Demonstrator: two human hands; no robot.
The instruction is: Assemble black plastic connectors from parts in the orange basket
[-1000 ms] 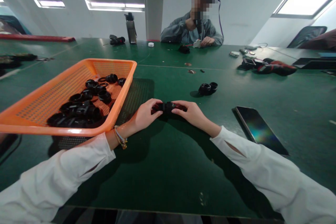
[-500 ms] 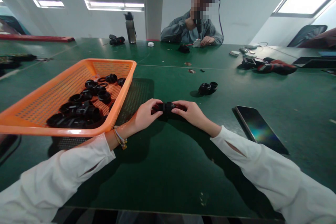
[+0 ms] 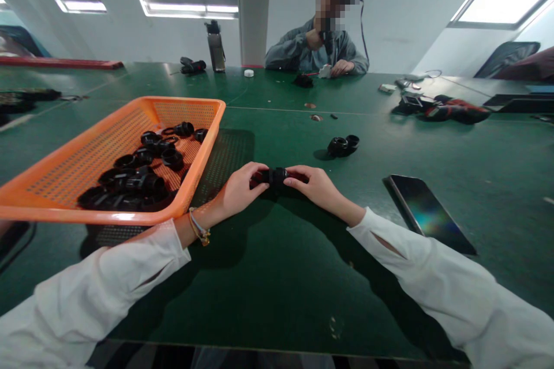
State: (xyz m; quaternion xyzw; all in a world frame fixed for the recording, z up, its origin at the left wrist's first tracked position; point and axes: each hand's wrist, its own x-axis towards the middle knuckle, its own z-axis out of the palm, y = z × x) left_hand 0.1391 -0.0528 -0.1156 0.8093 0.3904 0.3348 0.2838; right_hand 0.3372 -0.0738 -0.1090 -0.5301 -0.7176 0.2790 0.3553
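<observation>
Between both hands is a black plastic pipe fitting, lying sideways just above or on the green table. My left hand is closed around its left end, thumb in front and fingers behind. Its right end is pinched by my right hand in the same way. The fingers hide both ends of the fitting. Left of my left hand stands an orange basket holding several black pipe fittings. Beyond my right hand, a black elbow-shaped fitting lies on the table.
A phone lies right of my right hand. Across the green table, a person works with a dark tool and a small white part. A bottle stands at the back; black and red tools lie at the far right.
</observation>
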